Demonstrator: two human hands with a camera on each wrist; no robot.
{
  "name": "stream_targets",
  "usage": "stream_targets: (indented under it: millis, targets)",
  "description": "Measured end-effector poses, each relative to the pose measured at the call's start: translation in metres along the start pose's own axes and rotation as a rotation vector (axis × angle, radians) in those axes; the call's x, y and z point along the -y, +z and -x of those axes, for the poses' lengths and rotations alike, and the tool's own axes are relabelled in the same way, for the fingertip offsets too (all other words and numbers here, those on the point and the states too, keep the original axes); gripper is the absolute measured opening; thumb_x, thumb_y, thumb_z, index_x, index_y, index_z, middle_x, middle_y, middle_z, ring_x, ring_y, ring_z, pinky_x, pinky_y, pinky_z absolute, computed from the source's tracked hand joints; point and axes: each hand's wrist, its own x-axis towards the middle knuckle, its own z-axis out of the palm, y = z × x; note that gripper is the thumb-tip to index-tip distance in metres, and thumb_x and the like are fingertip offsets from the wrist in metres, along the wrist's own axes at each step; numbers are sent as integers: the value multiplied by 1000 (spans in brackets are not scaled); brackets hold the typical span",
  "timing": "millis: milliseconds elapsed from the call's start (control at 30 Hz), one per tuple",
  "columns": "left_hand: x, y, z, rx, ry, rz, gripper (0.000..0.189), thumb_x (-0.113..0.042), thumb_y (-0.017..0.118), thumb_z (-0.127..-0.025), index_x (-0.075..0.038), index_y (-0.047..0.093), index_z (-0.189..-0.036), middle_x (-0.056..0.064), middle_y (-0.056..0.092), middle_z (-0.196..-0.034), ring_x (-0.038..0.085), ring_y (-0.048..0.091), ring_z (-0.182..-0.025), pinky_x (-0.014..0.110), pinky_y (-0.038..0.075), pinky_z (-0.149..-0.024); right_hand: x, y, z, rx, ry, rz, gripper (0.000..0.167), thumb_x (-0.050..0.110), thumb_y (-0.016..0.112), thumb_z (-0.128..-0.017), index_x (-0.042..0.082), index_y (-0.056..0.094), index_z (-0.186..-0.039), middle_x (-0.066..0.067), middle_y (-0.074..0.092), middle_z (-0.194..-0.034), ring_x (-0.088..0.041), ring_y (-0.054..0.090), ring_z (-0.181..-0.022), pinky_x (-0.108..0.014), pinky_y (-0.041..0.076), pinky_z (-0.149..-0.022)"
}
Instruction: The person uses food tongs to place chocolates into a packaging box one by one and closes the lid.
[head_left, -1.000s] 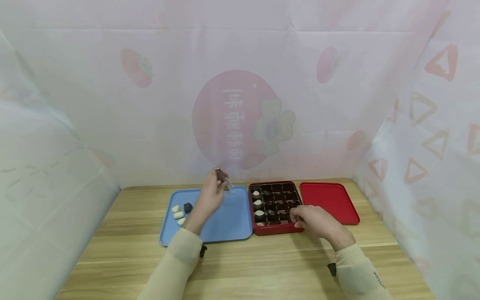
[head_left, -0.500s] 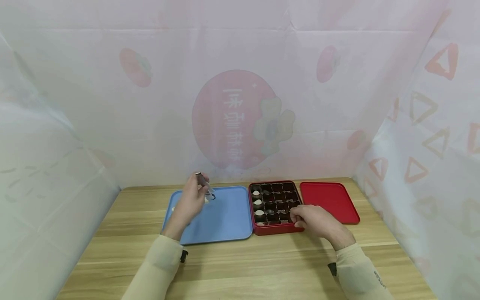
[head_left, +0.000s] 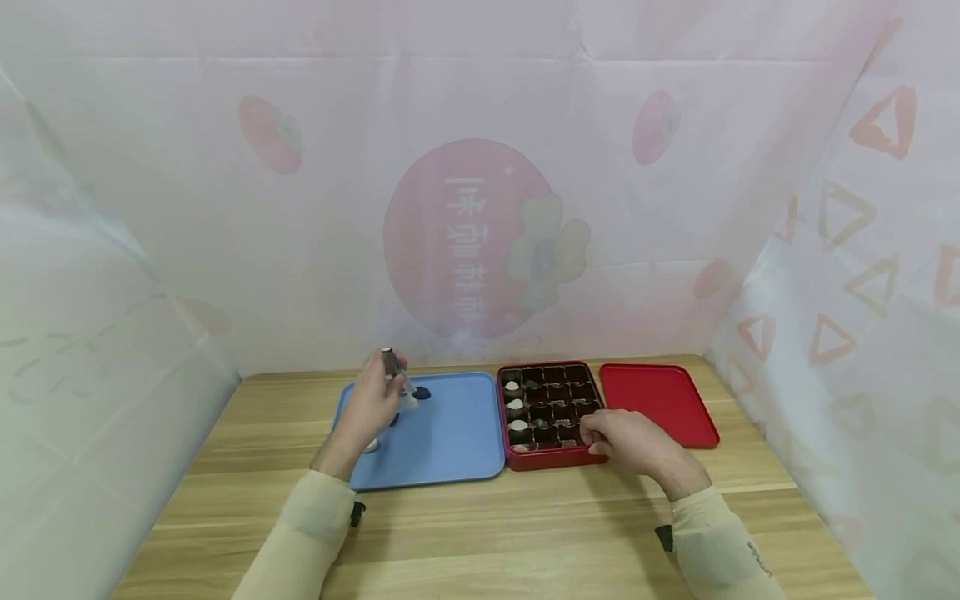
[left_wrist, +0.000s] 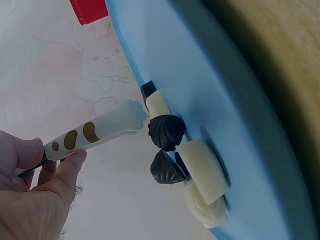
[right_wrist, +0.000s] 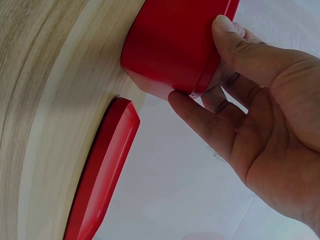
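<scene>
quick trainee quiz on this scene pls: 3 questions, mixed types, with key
1. Which hand holds the tongs?
2. True or false: the red lid covers the red box.
3. In the head view, where does the blue tray lie? A) right of the red box; B) left of the red box; C) underneath the red box.

Key:
1. The left hand.
2. False: it lies on the wooden table beside the red box.
3. B.
</scene>
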Motion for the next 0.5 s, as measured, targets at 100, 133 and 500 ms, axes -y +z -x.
stream_targets:
  millis: [100, 133, 500]
  targets:
    - [4, 1, -1, 15, -20, -9, 24, 7, 56, -117, 2, 58, -140, 27, 66, -143, 50, 70, -142, 69, 61, -119, 0, 0, 0, -1, 1, -3, 33, 10, 90, -103, 28, 64, -94, 14, 61, -89, -3, 53, -82, -27, 50, -74]
    - [5, 1, -2, 20, -28, -8, 23, 6, 56, -117, 2, 58, -140, 27, 66, -143, 50, 70, -142, 69, 60, -119, 0, 0, 0, -1, 1, -2, 33, 10, 90, -103, 28, 64, -94, 14, 61, -89, -3, 53, -82, -27, 50, -74]
    - [13, 3, -8, 71, -66, 12, 20, 2, 54, -120, -2, 57, -140, 25, 66, -140, 48, 69, -143, 68, 60, -118, -2, 0, -1, -2, 2, 6, 33, 12, 90, -103, 29, 64, -94, 14, 61, -89, -3, 52, -82, -27, 50, -74]
